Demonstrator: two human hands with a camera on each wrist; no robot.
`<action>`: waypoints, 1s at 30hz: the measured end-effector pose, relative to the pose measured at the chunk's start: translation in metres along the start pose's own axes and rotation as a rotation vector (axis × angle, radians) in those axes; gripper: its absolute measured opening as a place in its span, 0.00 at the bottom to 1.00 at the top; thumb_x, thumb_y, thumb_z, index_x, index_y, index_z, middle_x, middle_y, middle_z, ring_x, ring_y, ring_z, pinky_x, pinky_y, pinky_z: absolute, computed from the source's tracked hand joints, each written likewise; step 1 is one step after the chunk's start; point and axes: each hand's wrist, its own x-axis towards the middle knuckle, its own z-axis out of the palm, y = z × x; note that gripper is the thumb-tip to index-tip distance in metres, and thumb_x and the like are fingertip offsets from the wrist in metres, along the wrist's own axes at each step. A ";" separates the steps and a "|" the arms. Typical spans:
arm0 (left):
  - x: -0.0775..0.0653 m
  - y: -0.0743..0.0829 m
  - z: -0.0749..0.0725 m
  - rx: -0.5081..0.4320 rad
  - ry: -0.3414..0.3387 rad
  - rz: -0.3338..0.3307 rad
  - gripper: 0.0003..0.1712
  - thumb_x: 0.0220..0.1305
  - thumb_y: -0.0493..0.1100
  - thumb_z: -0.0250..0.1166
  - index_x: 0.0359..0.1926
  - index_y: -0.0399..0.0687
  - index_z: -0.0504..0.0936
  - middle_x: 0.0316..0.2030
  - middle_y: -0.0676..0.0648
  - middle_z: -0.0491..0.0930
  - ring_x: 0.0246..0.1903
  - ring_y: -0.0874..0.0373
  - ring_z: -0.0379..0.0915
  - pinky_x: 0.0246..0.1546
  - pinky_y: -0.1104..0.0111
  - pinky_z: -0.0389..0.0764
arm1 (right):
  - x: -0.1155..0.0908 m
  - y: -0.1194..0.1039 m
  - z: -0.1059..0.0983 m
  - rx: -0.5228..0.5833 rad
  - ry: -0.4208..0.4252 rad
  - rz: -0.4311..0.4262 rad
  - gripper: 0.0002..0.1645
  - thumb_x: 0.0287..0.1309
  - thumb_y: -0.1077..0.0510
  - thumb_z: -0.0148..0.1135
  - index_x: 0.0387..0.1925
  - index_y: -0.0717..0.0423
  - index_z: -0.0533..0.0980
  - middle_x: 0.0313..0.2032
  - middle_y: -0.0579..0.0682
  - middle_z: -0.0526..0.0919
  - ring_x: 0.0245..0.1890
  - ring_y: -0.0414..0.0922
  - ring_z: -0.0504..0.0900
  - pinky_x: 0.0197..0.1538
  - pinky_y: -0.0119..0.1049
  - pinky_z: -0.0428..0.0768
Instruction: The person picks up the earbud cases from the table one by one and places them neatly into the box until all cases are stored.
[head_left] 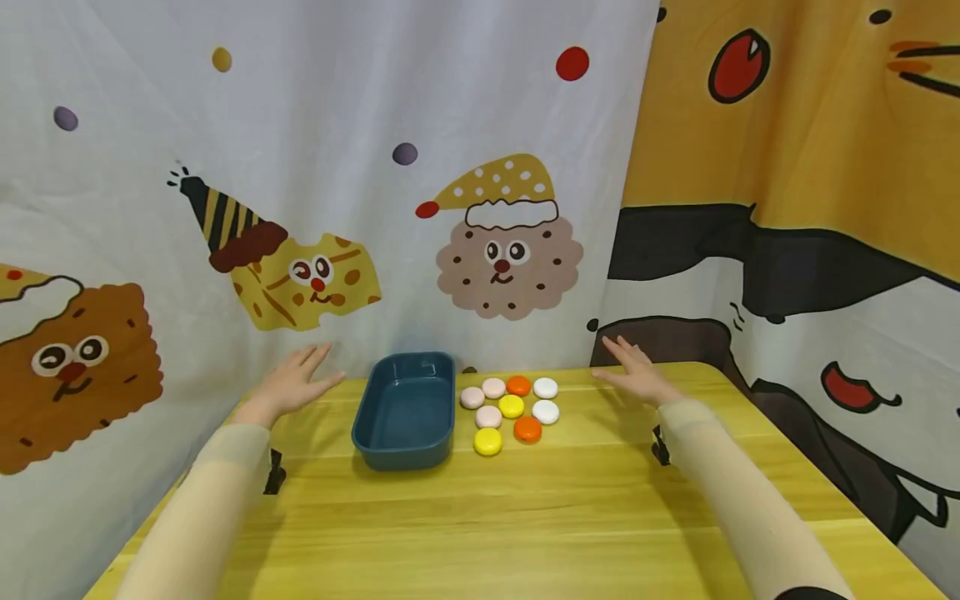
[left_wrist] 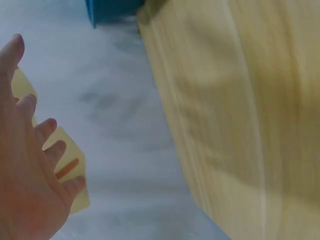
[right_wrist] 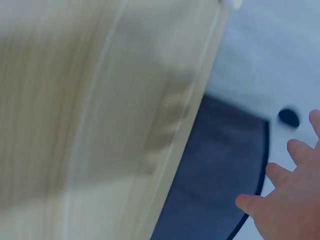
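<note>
A dark blue rectangular dish (head_left: 405, 458) stands on the wooden table, left of the middle. Beside it on the right lie several round, flattened candy-like discs: yellow (head_left: 488, 442), orange (head_left: 528, 429), white (head_left: 545, 412) and pale pink (head_left: 489, 417). My left hand (head_left: 291, 385) hovers left of the dish, fingers spread, holding nothing. Over the table's right side, my right hand (head_left: 637, 373) is raised with its fingers extended, apart from the discs. Both wrist views show the palms bare, the left hand (left_wrist: 35, 165) and the right hand (right_wrist: 290, 195).
The wooden table (head_left: 450, 533) ends at a back edge against a hanging curtain (head_left: 315, 108) printed with cartoon figures. A corner of the blue dish (left_wrist: 112, 10) shows at the top of the left wrist view. Dark straps or mounts sit at both wrists.
</note>
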 end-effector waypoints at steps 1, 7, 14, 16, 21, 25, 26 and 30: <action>0.001 0.002 0.000 -0.027 0.008 0.007 0.50 0.67 0.70 0.48 0.77 0.46 0.44 0.72 0.29 0.45 0.69 0.29 0.40 0.61 0.32 0.45 | 0.001 -0.005 0.002 0.027 0.004 -0.029 0.51 0.64 0.35 0.54 0.76 0.58 0.48 0.73 0.68 0.39 0.69 0.72 0.36 0.63 0.73 0.41; 0.004 0.015 0.000 -0.189 0.006 -0.002 0.50 0.68 0.69 0.48 0.77 0.46 0.42 0.72 0.29 0.45 0.67 0.29 0.47 0.61 0.34 0.51 | 0.009 -0.024 0.015 0.090 0.007 -0.139 0.45 0.65 0.44 0.59 0.72 0.65 0.55 0.71 0.69 0.49 0.70 0.67 0.47 0.66 0.66 0.50; 0.003 0.023 0.007 -0.355 -0.014 -0.045 0.50 0.68 0.68 0.51 0.76 0.40 0.46 0.66 0.28 0.56 0.58 0.33 0.64 0.48 0.45 0.75 | 0.010 -0.032 0.029 0.214 -0.050 -0.108 0.41 0.60 0.50 0.65 0.68 0.65 0.64 0.67 0.66 0.63 0.66 0.66 0.59 0.64 0.62 0.59; 0.004 0.024 0.011 -0.421 -0.032 -0.056 0.51 0.67 0.67 0.52 0.75 0.38 0.48 0.64 0.28 0.60 0.51 0.36 0.70 0.39 0.52 0.81 | 0.011 -0.034 0.033 0.227 -0.069 -0.102 0.39 0.60 0.51 0.66 0.66 0.66 0.66 0.65 0.66 0.66 0.64 0.67 0.62 0.63 0.62 0.62; 0.005 0.024 0.024 -0.617 -0.101 -0.129 0.51 0.66 0.66 0.56 0.75 0.37 0.51 0.67 0.29 0.58 0.45 0.37 0.75 0.30 0.58 0.82 | 0.017 -0.035 0.044 0.245 -0.113 -0.108 0.35 0.57 0.55 0.68 0.62 0.68 0.70 0.61 0.65 0.72 0.58 0.67 0.70 0.58 0.59 0.70; 0.003 0.026 0.034 -0.719 -0.137 -0.183 0.45 0.69 0.60 0.56 0.74 0.38 0.52 0.68 0.30 0.58 0.42 0.39 0.77 0.27 0.59 0.82 | 0.021 -0.035 0.053 0.261 -0.143 -0.103 0.35 0.54 0.55 0.71 0.60 0.67 0.73 0.59 0.64 0.74 0.55 0.65 0.73 0.56 0.57 0.73; 0.002 0.026 0.037 -0.736 -0.144 -0.191 0.43 0.70 0.58 0.55 0.74 0.38 0.53 0.67 0.31 0.60 0.41 0.41 0.78 0.27 0.60 0.81 | 0.022 -0.036 0.055 0.264 -0.149 -0.094 0.35 0.52 0.54 0.71 0.60 0.66 0.73 0.59 0.64 0.75 0.55 0.65 0.73 0.55 0.57 0.73; -0.004 0.026 0.047 -0.800 -0.171 -0.206 0.39 0.72 0.52 0.55 0.74 0.37 0.53 0.64 0.32 0.66 0.32 0.49 0.80 0.26 0.61 0.81 | 0.023 -0.038 0.062 0.254 -0.155 -0.090 0.36 0.51 0.52 0.73 0.59 0.65 0.74 0.58 0.62 0.76 0.55 0.64 0.73 0.56 0.55 0.73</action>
